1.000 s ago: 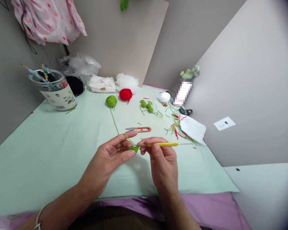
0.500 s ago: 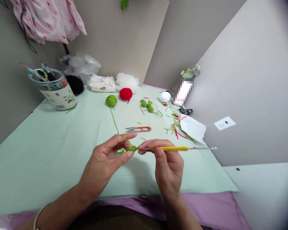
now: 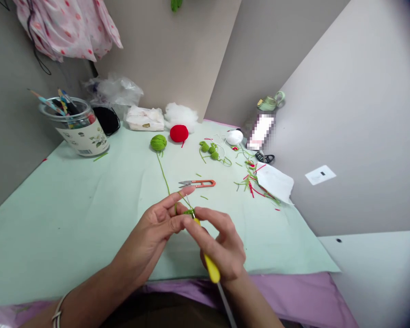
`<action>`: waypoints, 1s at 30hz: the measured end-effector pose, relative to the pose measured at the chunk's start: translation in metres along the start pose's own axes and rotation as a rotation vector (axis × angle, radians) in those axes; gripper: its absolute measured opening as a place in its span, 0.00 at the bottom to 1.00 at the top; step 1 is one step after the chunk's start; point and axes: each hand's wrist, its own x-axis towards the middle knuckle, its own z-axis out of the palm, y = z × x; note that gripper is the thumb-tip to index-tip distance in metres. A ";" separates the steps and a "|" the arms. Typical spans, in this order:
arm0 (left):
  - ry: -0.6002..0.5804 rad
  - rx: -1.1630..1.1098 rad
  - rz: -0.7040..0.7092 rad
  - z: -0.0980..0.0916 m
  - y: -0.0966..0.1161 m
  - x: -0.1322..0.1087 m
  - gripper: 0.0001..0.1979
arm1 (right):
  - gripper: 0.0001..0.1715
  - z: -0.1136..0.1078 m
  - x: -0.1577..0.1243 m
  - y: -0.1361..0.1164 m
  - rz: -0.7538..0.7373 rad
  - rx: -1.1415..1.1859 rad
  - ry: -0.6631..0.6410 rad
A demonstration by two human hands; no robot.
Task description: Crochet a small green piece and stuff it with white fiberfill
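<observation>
My left hand (image 3: 157,228) pinches a small green crochet piece (image 3: 189,212), mostly hidden by the fingers. Its raised index finger carries a strand of green yarn (image 3: 163,175) that runs back to the green yarn ball (image 3: 158,143). In my right hand (image 3: 225,243) is a crochet hook with a yellow handle (image 3: 212,269), gripped between thumb and fingers. The hook's tip end meets the green piece, while its metal rear end slants down toward me. Just beyond the fingertips lie thread snips (image 3: 203,183) with orange handles.
Red yarn (image 3: 179,133), white stuffing (image 3: 181,117) and a tissue pack (image 3: 145,119) stand along the back. At left is a pen jar (image 3: 84,136). Small green crocheted balls (image 3: 214,155), white yarn (image 3: 234,137) and thread scraps beside white paper (image 3: 276,182) lie toward the right.
The crochet hook has swung from pointing sideways to slanting down toward me. My right hand has turned with it and moved closer to my left, which has shifted slightly right.
</observation>
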 end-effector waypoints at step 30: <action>-0.102 0.093 -0.034 -0.004 0.006 0.004 0.32 | 0.09 0.005 0.026 0.000 0.673 1.011 0.172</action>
